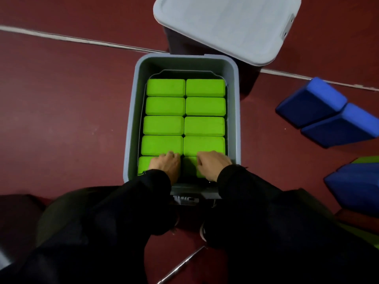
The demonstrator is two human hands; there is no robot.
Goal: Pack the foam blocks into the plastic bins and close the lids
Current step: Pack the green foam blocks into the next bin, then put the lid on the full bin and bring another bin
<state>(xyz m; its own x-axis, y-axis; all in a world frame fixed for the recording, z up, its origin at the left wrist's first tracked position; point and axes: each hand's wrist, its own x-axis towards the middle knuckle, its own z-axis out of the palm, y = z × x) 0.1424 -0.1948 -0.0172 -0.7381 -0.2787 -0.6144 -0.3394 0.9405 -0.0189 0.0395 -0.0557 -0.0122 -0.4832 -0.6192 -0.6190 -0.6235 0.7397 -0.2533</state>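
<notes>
No legible text.
Only marking: white print on the dark label at the 6 o'clock rim of the grey bin, too blurred to read. Nothing printed on the green blocks or the lid.

A single head-worn wide-angle camera looks steeply down from close above an open grey bin at frame centre on the red floor. The wearer's sleeves enter from 6 o'clock; a lidded bin lies toward 12 o'clock.
</notes>
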